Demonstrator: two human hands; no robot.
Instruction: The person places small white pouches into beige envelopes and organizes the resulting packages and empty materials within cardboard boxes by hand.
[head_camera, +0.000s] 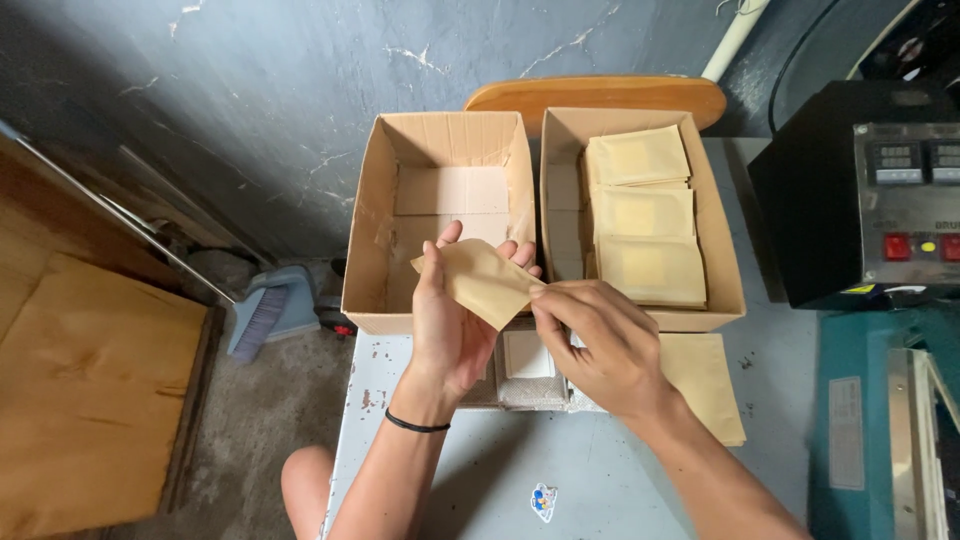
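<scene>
Above the pale work table (470, 480), just in front of two open cardboard boxes, both hands hold one small tan paper pouch (480, 280). Left hand (450, 320), palm turned up and wearing a black band at the wrist, cradles the pouch from beneath with its fingers curled around the far edge. Right hand (600, 345) pinches the pouch's near right corner between thumb and fingertips. Left box (440, 215) shows only pale card lining its floor; right box (640, 210) holds overlapping stacks of similar tan pouches. More tan pouches (705, 385) lie flat on the table beside the right wrist, and a white block (527, 355) sits below the hands. At far right stands a black machine (860, 190) with red switches.
</scene>
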